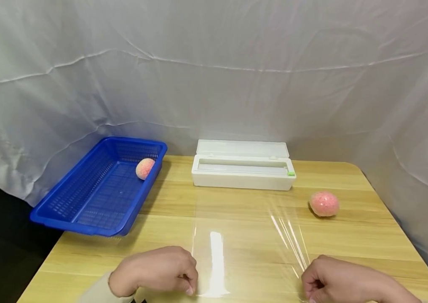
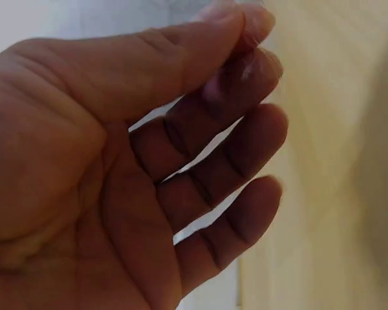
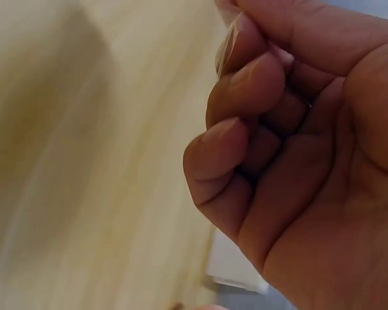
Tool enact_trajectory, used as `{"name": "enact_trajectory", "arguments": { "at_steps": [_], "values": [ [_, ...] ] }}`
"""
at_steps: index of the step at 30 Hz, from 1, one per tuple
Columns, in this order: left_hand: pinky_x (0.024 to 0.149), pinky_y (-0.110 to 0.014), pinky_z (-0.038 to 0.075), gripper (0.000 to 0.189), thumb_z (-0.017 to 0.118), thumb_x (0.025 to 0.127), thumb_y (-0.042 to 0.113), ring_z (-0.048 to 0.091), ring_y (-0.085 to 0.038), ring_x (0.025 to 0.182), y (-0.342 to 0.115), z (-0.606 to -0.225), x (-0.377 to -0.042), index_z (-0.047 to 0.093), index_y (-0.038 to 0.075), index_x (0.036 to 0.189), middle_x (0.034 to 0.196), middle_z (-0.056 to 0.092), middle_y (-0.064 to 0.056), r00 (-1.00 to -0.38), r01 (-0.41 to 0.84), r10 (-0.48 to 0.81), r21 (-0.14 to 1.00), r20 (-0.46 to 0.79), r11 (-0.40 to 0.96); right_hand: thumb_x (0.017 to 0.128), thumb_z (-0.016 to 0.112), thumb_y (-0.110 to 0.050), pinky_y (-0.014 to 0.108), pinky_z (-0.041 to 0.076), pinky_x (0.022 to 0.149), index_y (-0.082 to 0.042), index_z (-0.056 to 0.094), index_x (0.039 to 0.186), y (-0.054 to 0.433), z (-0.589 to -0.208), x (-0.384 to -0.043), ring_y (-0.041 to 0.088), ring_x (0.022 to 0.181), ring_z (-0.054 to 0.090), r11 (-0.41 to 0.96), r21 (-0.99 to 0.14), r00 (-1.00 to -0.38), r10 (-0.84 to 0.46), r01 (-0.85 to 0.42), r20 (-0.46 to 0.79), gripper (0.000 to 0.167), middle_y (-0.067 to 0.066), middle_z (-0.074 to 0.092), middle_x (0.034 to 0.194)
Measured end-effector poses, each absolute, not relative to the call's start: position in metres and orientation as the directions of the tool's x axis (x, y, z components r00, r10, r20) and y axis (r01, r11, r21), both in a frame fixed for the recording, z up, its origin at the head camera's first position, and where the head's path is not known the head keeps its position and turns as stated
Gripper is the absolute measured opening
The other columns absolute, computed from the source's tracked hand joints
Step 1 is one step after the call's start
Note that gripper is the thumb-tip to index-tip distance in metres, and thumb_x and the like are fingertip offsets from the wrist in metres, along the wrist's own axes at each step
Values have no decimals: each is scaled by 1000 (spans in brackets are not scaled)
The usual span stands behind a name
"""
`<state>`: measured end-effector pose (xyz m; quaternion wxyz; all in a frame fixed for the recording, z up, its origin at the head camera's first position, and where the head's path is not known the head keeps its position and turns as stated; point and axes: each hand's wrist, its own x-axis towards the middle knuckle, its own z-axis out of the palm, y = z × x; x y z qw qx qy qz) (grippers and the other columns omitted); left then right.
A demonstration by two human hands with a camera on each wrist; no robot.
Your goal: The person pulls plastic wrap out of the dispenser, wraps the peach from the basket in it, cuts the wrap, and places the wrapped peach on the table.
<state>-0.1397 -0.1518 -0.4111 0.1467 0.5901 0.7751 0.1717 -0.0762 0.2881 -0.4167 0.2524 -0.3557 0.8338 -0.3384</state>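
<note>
A clear sheet of plastic wrap (image 1: 236,240) stretches from the white dispenser box (image 1: 242,179) toward the front of the table. My left hand (image 1: 164,269) pinches its near left corner between thumb and fingers. At the near right corner, my right hand (image 1: 344,280) pinches the wrap, which gathers into shiny creases there. Thumb and fingertips meet in the left wrist view, where the left hand (image 2: 149,142) shows its other fingers loosely bent. A bit of film shows at the fingertips of the right hand (image 3: 297,142) in the right wrist view. The dispenser's lid stands raised.
A pink peach-like fruit (image 1: 324,204) with a glossy surface lies on the wooden table (image 1: 365,235), right of the wrap. On the left stands a blue plastic basket (image 1: 73,229) holding another pinkish peach-like fruit (image 1: 145,168). Grey cloth (image 1: 236,84) hangs behind the table.
</note>
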Motion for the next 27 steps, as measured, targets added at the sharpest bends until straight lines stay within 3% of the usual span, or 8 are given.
{"name": "enact_trajectory", "arguments": {
  "at_steps": [3, 6, 10, 15, 20, 27],
  "values": [
    [74, 1, 37, 8, 82, 90, 23, 46, 18, 73, -146, -419, -139, 82, 29, 84, 77, 64, 24, -288, 864, 956, 416, -49, 282, 88, 73, 1, 11, 33, 52, -23, 67, 77, 286, -425, -77, -15, 62, 39, 548, -714, -630, -752, -435, -193, 27, -28, 42, 71],
    [74, 1, 40, 9, 85, 87, 22, 49, 21, 76, -142, -424, -138, 84, 30, 84, 80, 69, 28, -357, 829, 930, 430, -87, 359, 87, 73, 0, 12, 32, 52, -26, 65, 78, 283, -431, -77, -13, 61, 39, 595, -679, -655, -723, -430, -219, 28, -28, 42, 70],
    [63, -3, 41, 14, 86, 86, 19, 44, 19, 67, -142, -428, -137, 79, 28, 78, 71, 61, 29, -430, 740, 891, 510, -144, 439, 85, 71, -1, 14, 26, 50, -26, 64, 74, 280, -439, -75, -10, 58, 36, 638, -681, -677, -680, -359, -281, 28, -27, 39, 66],
    [57, -6, 39, 20, 85, 85, 14, 39, 13, 62, -141, -436, -135, 75, 27, 73, 66, 54, 28, -430, 714, 882, 527, -190, 462, 82, 66, 1, 18, 21, 46, -21, 63, 67, 278, -448, -70, -8, 53, 33, 636, -721, -672, -664, -276, -329, 27, -29, 36, 62],
    [55, -6, 37, 23, 83, 84, 11, 37, 12, 59, -140, -443, -133, 75, 27, 70, 64, 53, 28, -413, 732, 889, 508, -199, 454, 84, 69, -1, 16, 26, 46, -19, 66, 68, 276, -454, -70, -9, 54, 38, 635, -725, -659, -669, -267, -343, 25, -28, 41, 63],
    [61, -7, 40, 22, 85, 84, 15, 41, 11, 62, -144, -445, -132, 74, 27, 69, 66, 55, 29, -430, 709, 875, 516, -223, 480, 87, 72, -9, 17, 23, 42, -20, 63, 65, 277, -450, -66, -11, 51, 34, 641, -721, -669, -660, -264, -342, 26, -29, 37, 61]
  ]
}}
